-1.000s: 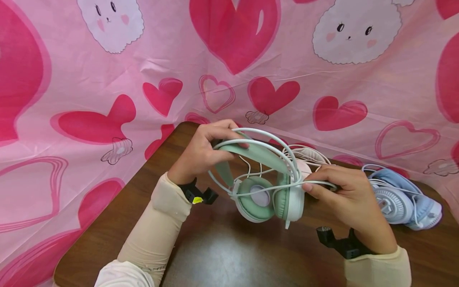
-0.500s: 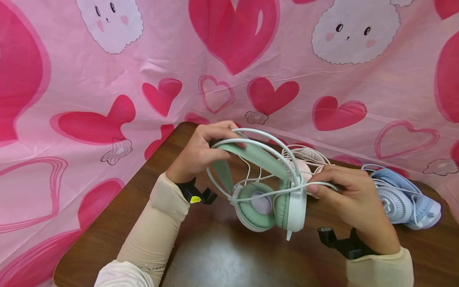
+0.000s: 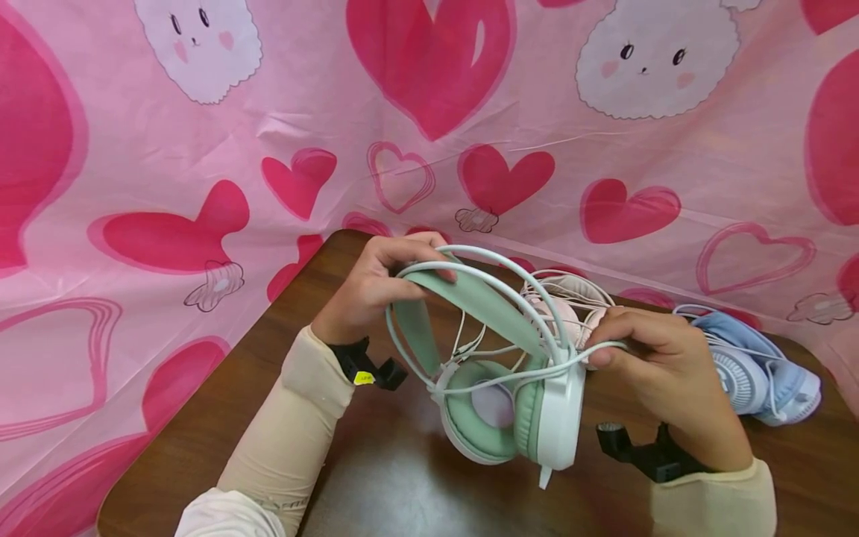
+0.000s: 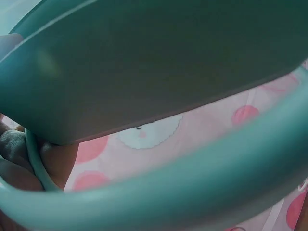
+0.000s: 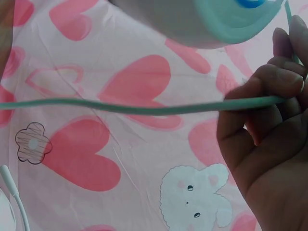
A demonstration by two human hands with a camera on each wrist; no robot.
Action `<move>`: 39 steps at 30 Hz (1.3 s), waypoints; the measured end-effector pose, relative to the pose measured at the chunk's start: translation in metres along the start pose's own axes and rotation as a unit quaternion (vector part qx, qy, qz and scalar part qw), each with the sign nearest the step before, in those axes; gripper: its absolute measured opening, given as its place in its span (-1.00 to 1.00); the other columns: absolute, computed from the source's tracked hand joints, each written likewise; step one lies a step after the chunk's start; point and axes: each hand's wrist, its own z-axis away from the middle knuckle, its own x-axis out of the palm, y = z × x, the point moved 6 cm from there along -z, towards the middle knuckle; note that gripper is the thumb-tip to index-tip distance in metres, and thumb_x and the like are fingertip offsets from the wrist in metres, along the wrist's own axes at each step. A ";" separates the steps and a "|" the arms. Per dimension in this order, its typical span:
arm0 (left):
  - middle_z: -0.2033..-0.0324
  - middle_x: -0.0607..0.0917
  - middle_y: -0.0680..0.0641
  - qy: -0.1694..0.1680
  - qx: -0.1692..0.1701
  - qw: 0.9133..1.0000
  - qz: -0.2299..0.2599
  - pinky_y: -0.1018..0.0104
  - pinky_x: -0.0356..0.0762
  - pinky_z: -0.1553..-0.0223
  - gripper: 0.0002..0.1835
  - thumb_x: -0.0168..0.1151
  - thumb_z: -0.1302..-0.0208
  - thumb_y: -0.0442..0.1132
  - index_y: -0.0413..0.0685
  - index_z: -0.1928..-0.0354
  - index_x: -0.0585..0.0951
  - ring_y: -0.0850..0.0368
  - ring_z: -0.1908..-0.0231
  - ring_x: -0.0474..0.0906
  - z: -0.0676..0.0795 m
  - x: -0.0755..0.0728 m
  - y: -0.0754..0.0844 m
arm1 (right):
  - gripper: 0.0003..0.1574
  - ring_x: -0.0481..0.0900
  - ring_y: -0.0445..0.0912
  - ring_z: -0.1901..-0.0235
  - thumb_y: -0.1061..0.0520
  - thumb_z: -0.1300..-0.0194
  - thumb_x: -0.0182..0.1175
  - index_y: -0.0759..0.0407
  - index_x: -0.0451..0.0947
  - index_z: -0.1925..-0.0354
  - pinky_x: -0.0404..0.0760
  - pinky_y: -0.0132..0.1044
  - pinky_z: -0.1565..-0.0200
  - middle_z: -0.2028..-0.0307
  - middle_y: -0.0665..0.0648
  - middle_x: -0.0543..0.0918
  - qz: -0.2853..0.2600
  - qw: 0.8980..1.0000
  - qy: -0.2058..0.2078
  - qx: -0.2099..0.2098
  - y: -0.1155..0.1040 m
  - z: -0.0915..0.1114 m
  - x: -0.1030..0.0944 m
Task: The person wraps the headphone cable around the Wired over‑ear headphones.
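A pair of white and mint-green headphones [image 3: 565,425] is held tilted over the table in the head view. My left hand [image 3: 365,291] grips the headband at its top left, the fingers over the twin hoops and the green band. In the left wrist view the green headband pad [image 4: 154,67] fills most of the picture. Between thumb and fingers, my right hand [image 3: 664,369] pinches the thin cable [image 3: 499,380], which runs across the front of the headphones above the ear cups. The right wrist view shows the cable [image 5: 154,110] stretched out from those fingers.
Behind my right hand, pink headphones [image 3: 564,317] with loose cables lie on the brown wooden table [image 3: 382,477]. Blue headphones [image 3: 745,365] lie at the right. A pink curtain with hearts [image 3: 499,175] hangs along the back and left edges.
The ear cups have swung lower toward the table, and the headband slopes more steeply. My right hand keeps its pinch on the cable, and my left hand has barely shifted.
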 end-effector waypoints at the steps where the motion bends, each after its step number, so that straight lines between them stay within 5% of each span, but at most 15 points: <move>1: 0.39 0.52 -0.22 0.000 0.003 1.000 0.005 0.09 0.42 0.25 -0.62 0.05 0.00 -0.50 -0.05 0.24 0.76 -0.13 0.31 0.41 0.000 0.001 0.000 | -0.83 0.51 -0.11 0.36 0.30 -0.13 0.36 0.42 0.63 0.32 0.49 -0.41 0.30 0.37 0.18 0.63 -0.009 1.000 -0.002 0.000 0.000 0.000 0.001; 18: 0.39 0.56 -0.10 0.000 0.007 0.996 0.094 0.19 0.40 0.29 -0.59 0.01 -0.01 -0.43 0.09 0.24 0.76 -0.01 0.31 0.41 -0.004 0.014 -0.009 | -0.73 0.52 -0.05 0.25 0.20 -0.28 0.22 0.47 0.55 0.35 0.48 -0.35 0.10 0.35 0.23 0.59 -0.050 0.996 -0.031 -0.065 -0.001 -0.005 0.009; 27: 0.45 0.46 -0.12 0.007 0.009 0.990 0.138 0.22 0.31 0.58 -0.53 -0.08 -0.01 -0.45 0.04 0.19 0.76 0.02 0.49 0.34 -0.004 0.019 -0.013 | -0.73 0.54 -0.02 0.22 0.18 -0.31 0.19 0.45 0.58 0.28 0.49 -0.34 0.06 0.28 0.24 0.62 -0.039 0.997 -0.039 -0.046 0.004 -0.002 0.009; 39: 0.29 0.64 0.01 0.043 0.013 0.972 0.231 0.36 0.29 0.57 -0.58 -0.01 -0.11 -0.40 0.07 0.11 0.74 0.11 0.60 0.30 -0.005 0.020 -0.026 | -0.79 0.55 -0.07 0.17 0.32 -0.40 0.04 0.35 0.62 0.16 0.49 -0.40 0.06 0.20 0.16 0.65 0.016 0.999 -0.003 0.050 0.011 0.007 0.001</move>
